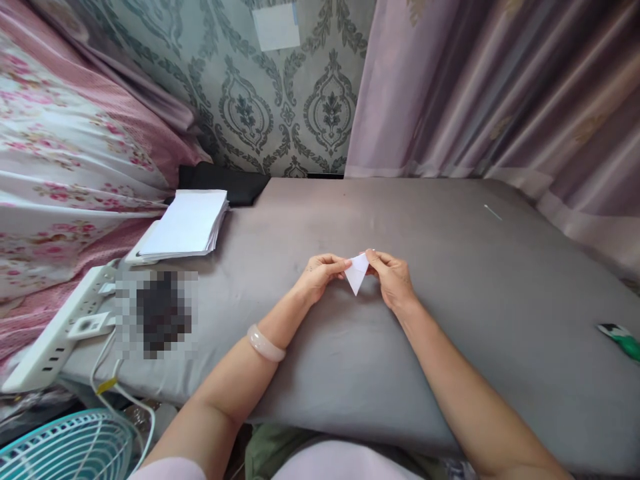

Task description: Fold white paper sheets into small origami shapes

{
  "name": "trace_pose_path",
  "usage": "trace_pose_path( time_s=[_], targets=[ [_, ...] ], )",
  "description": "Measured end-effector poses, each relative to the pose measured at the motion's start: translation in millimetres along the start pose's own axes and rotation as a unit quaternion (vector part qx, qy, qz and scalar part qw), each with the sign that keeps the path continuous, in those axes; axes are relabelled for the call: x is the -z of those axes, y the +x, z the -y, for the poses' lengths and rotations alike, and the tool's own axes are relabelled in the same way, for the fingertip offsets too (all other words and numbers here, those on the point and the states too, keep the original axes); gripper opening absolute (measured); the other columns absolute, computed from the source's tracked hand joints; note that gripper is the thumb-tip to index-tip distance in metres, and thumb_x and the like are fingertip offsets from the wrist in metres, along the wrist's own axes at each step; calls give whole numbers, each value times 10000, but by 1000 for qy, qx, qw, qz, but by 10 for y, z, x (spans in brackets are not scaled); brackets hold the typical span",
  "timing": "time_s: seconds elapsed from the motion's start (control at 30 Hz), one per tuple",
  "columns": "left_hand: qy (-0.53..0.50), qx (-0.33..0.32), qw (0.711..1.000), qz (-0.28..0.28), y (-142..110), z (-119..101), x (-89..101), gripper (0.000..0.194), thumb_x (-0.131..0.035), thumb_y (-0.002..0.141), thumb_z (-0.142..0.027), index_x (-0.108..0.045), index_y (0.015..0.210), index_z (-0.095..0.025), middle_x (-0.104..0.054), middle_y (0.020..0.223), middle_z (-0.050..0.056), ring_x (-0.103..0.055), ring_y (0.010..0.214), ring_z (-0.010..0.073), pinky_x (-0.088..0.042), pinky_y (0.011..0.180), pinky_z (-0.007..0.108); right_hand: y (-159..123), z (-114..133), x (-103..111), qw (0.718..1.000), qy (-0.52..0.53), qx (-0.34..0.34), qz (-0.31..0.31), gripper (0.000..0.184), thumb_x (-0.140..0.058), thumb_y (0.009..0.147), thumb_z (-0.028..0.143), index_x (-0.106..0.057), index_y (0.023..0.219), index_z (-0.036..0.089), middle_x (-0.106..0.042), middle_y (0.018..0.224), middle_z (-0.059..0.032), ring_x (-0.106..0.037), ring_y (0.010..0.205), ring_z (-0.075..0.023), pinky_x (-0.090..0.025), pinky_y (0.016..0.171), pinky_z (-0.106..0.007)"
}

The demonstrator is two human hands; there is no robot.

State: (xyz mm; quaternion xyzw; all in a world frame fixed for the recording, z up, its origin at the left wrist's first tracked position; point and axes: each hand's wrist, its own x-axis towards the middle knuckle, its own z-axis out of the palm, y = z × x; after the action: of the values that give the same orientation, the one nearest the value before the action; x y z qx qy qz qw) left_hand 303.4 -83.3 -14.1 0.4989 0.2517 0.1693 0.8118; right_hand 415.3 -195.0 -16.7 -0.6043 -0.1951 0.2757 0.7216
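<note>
Pinching one small white paper (357,273), both hands met over about the middle of the tabletop (460,313), well in from the near edge. Paper was folded, roughly a triangle, point toward the near edge; couldn't tell if that tip touched the cloth. Left hand (323,275): thumb and fingers clamped on the paper's left top corner, other fingers curled, partly hidden. Right hand (394,279): thumb on top of the right top corner, fingertips under or behind it, clamped too. Bangle (267,343) sat on the left forearm.

Sheet stack (187,220) lay near the far left corner, edges uneven, just in front of a black cloth-like item (227,183). Power strip (63,333) ran along the left edge, with a plug (90,325) in it and white cables (150,413) hanging past the near left corner. Pixelated dark patch (164,313) beside the strip, contents unreadable. Fan (65,443) stood below that corner. Thin stick (493,212) lay near the far right corner; green-and-dark item (623,341) at the right edge, too small to identify.
</note>
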Motion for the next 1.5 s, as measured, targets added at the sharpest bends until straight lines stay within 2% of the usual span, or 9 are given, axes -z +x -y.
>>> trace_pose_path(
  time_s=[0.13,0.3,0.47,0.6,0.73,0.9,1.2,1.37,1.5],
  targets=[
    [58,56,996,47,-8,-22,22,249,-827,581,-269,-666,666,-100,-595,597,14,-511,543,64,-375,577,229,43,1,67,1000,-8,-28,0,256,-747,667,429,-730,664,175,-656,611,-21,-559,591,-134,-428,592,-270],
    [36,18,999,5,21,17,42,274,-829,575,-291,-637,633,-103,-572,572,2,-475,509,51,-347,534,218,-2,45,47,994,4,-81,76,362,-696,691,532,-721,768,179,-690,707,-46,-603,642,-159,-462,613,-288],
    [18,7,1000,0,44,37,63,297,-835,566,-320,-648,647,-104,-580,590,5,-491,535,58,-360,547,216,-25,23,23,998,-43,-29,45,334,-782,586,470,-692,695,167,-657,633,-12,-544,567,-119,-432,577,-265],
    [57,11,998,14,36,28,63,315,-840,559,-326,-699,744,-115,-611,658,10,-500,566,59,-370,568,215,9,14,69,994,-94,-6,48,328,-757,615,473,-693,691,161,-661,625,-15,-530,543,-117,-425,555,-264],
    [58,-8,998,-19,48,40,69,324,-850,533,-351,-702,696,-113,-600,615,13,-476,543,64,-353,543,220,20,20,104,988,-144,52,29,358,-642,747,503,-721,849,169,-712,785,-61,-622,672,-169,-492,633,-303],
    [40,-24,996,-69,94,78,101,352,-853,515,-383,-714,692,-112,-619,624,37,-498,561,82,-340,526,221,-24,28,97,928,-284,243,-17,307,-533,866,397,-727,976,186,-675,944,-91,-632,802,-179,-508,693,-299],
    [82,-74,986,-125,87,97,71,319,-808,572,-406,-736,717,-131,-646,637,48,-531,598,110,-353,539,226,-151,-75,-12,851,-407,331,34,376,-448,911,293,-612,1231,180,-582,1026,-124,-561,1006,-228,-468,912,-392],
    [110,-96,977,-155,37,65,16,307,-782,610,-407,-741,751,-137,-659,657,39,-534,614,113,-367,575,230,-213,-10,-84,885,-358,297,3,270,-460,908,313,-667,1036,196,-625,970,-92,-602,847,-185,-498,779,-327],
    [157,-148,967,-138,0,55,-37,231,-755,658,-377,-736,728,-157,-675,684,25,-534,631,116,-384,625,241,-185,-14,-82,938,-288,191,-15,269,-549,848,427,-632,941,189,-680,884,-68,-594,631,-145,-490,638,-295]
  ],
)
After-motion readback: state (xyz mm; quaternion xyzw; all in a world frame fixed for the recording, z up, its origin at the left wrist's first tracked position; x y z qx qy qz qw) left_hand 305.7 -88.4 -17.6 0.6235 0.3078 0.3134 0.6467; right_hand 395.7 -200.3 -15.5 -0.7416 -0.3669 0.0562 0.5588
